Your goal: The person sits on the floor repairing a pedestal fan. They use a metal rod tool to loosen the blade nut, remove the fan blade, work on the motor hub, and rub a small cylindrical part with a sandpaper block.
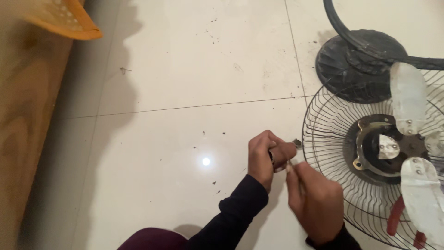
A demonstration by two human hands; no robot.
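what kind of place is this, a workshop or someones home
Likely a room in a home, not a workshop: glossy white tiled floor, a wooden furniture edge, and a dismantled fan with its wire guard lying on the floor.

Small metal part between fingers

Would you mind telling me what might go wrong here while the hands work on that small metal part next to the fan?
The small metal part is pinched between the left hand and right hand above smooth floor tiles; if dropped, it could roll away. The wire guard lies right beside the hands, so a slip could scrape the knuckles. The red-handled pliers rest under the blades, awkward to reach.
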